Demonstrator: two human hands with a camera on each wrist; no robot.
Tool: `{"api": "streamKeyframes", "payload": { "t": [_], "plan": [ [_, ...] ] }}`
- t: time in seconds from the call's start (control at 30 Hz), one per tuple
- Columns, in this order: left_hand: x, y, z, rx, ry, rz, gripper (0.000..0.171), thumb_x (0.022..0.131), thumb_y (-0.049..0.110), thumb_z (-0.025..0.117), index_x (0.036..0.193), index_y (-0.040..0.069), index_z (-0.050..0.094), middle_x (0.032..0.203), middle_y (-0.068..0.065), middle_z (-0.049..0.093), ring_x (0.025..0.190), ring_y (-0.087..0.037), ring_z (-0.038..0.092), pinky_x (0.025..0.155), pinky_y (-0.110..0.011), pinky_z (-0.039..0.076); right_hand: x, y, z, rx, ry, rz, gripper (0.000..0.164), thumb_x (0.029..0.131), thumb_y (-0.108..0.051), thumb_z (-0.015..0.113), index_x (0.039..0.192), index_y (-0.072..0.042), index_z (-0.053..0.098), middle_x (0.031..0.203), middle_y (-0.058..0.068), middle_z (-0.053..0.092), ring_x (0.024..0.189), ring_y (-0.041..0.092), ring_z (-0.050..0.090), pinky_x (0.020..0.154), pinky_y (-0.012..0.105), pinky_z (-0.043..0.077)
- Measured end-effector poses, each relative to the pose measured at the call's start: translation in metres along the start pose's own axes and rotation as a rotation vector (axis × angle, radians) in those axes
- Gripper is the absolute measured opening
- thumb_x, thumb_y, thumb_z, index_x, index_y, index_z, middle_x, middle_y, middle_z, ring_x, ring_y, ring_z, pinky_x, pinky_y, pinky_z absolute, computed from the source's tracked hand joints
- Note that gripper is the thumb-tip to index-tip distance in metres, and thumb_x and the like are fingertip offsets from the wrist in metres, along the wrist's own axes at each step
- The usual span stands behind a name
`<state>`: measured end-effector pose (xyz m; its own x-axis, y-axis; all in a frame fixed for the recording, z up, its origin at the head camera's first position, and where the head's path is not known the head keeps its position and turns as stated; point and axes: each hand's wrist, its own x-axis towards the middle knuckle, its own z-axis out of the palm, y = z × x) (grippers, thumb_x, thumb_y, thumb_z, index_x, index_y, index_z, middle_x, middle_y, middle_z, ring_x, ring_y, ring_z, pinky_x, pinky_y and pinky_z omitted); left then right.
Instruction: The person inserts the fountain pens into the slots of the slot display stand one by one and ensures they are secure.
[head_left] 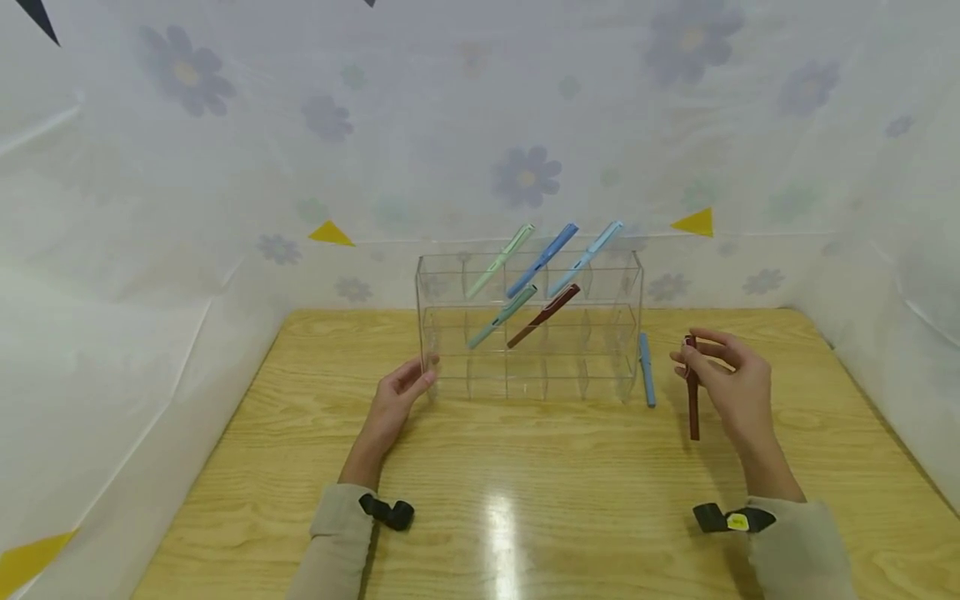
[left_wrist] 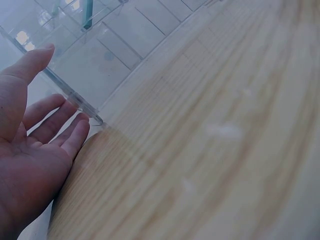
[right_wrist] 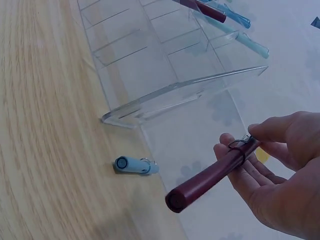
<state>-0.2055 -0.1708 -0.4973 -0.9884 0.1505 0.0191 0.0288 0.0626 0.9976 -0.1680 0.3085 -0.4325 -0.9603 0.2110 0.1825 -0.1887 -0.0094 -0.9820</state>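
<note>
A clear acrylic pen rack (head_left: pixel 641 325) with tiers of compartments stands on the table. Pale green (head_left: pixel 501 261), blue (head_left: pixel 543 260) and light blue (head_left: pixel 586 257) pens lean in its top tier; a grey-green pen (head_left: pixel 503 317) and a dark red pen (head_left: pixel 544 315) lean in the middle tier. At the rack's left side is my left hand (head_left: pixel 400 397), its fingers (left_wrist: pixel 52 117) loosely bent against the side panel and its thumb apart from them. To the rack's right, my right hand (head_left: pixel 731 387) pinches another dark red pen (right_wrist: pixel 212 175) by its clip end, the other end pointing down.
A greyish-blue pen (head_left: pixel 647 371) lies on the wooden table (head_left: pixel 450 483) between the rack and my right hand. Flower-patterned white sheeting (head_left: pixel 420 125) encloses the back and sides, with yellow triangles (head_left: pixel 330 233) on it.
</note>
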Motion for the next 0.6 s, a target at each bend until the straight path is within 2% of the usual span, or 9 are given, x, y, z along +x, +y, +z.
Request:
{"api": "streamKeyframes", "payload": {
  "t": [0.13,0.2,0.33,0.6],
  "plan": [
    [-0.001,0.000,0.000,-0.005,-0.002,0.001,0.049,0.103,0.028,0.067,0.146,0.009,0.058,0.147,-0.009,0.058,0.139,-0.021,0.050,0.113,-0.037,0.040,-0.002,-0.011,0.007,-0.056,0.055,-0.037,0.036,0.095,-0.005,0.073,0.128,0.008,0.065,0.099,0.001,0.077,0.082,0.011,0.076,0.073,0.025,0.059],
    [-0.001,0.001,0.000,-0.008,-0.002,0.000,0.048,0.102,0.028,0.067,0.146,0.009,0.058,0.147,-0.009,0.058,0.138,-0.021,0.050,0.113,-0.038,0.040,-0.003,-0.015,0.009,-0.050,0.073,-0.054,0.036,0.094,-0.004,0.074,0.126,0.010,0.066,0.098,0.000,0.078,0.083,0.010,0.075,0.072,0.025,0.059],
    [0.000,0.001,0.000,-0.014,0.000,-0.002,0.048,0.102,0.027,0.068,0.145,0.009,0.058,0.146,-0.010,0.058,0.139,-0.022,0.050,0.114,-0.038,0.039,-0.004,-0.024,0.015,0.006,0.087,-0.090,0.036,0.093,-0.001,0.074,0.125,0.014,0.064,0.099,0.001,0.078,0.085,0.012,0.075,0.074,0.027,0.059],
    [0.000,0.000,-0.001,-0.025,-0.001,-0.004,0.049,0.103,0.026,0.067,0.146,0.007,0.057,0.148,-0.011,0.057,0.140,-0.022,0.049,0.113,-0.034,0.040,0.002,-0.046,0.032,0.149,0.087,-0.168,0.034,0.091,0.006,0.073,0.122,0.016,0.064,0.105,0.015,0.075,0.090,0.020,0.075,0.077,0.034,0.058]
  ]
}}
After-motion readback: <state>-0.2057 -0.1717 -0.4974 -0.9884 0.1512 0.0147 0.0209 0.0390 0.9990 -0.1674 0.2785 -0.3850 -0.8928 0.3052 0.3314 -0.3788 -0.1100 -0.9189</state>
